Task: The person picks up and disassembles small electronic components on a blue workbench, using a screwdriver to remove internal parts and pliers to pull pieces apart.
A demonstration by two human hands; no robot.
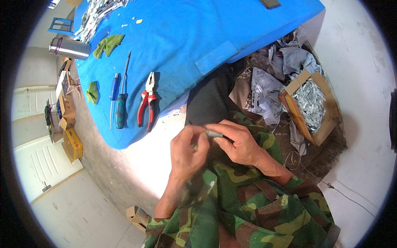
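Between my hands, above my lap, is a small grey piece shaped like a short tube (214, 134). My right hand (240, 144) pinches it between thumb and fingers. My left hand (188, 149) is closed too, its fingertips pressed together at the left end of the piece. What kind of part it is does not show, and the fingers cover both its ends. Nearest on the blue-covered table (173, 49) are red-handled pliers (146, 101), a screwdriver with a dark teal handle (121, 105) and a slimmer blue-handled screwdriver (114, 93).
Green cloths (108, 44) and a metal flask (70, 48) lie at the table's left edge, below a pile of silvery strips (97, 16). A dark flat object (271, 3) is at the far edge. To the right, a cardboard box (329, 93) holds silvery pieces beside crumpled bags (264, 93).
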